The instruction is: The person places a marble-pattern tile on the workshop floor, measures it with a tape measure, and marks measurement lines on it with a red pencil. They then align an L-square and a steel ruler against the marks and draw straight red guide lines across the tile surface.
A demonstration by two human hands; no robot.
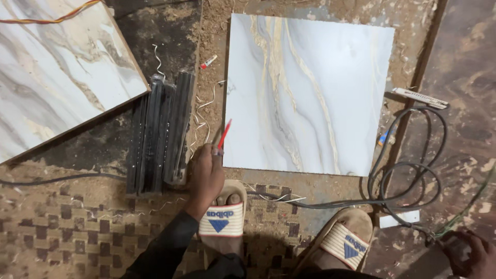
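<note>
My left hand (206, 174) reaches down past my left sandalled foot (223, 217) and is shut on a red pencil (225, 134). The pencil's tip points up at the lower left edge of a square white board with a grey and gold marble pattern (310, 88), which lies flat on the sawdust-covered floor. My right hand (471, 253) is at the bottom right corner, blurred, with fingers curled around a small dark object. A green wire (465, 209) and black cable run towards it.
A second marble-patterned board (51, 67) lies at the upper left. Beside my left hand lies a stack of dark strips (160, 134). Black cable loops (408, 173), a white ruler (419, 98), a small red and white tube (208, 62) and my right foot (346, 240) are around.
</note>
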